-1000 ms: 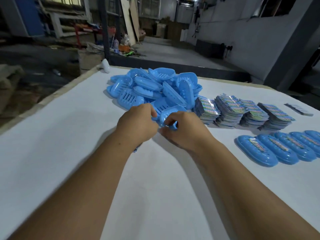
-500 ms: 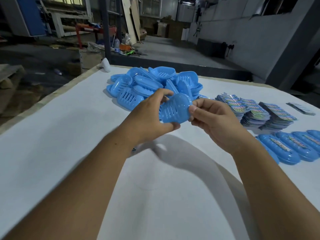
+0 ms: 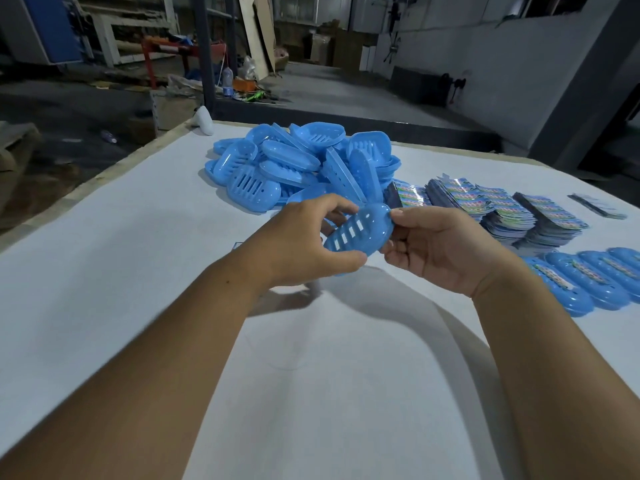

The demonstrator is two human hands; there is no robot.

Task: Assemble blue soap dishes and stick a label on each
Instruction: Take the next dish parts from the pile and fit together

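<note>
Slotted soap dish held above table, gripped by left hand and right hand; unlabelled. Labelled dishes finished at right; parts pile and label stacks remaining.

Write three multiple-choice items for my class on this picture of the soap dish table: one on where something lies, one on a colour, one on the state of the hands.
1. Where do the stacks of labels lie?
A. right of the pile of loose dish parts
B. on the floor
C. under the person's arms

2. What colour is the slotted dish part being held?
A. red
B. blue
C. white

3. What are the hands doing?
A. both lie flat on the table
B. only one touches the part
C. both hold the same part

Answers:
1 A: the stacks sit on the white table, to the right of the pile of loose dish parts.
2 B: it is blue, like the pile.
3 C: the left hand grips one end, the right hand the other, above the table.
</note>
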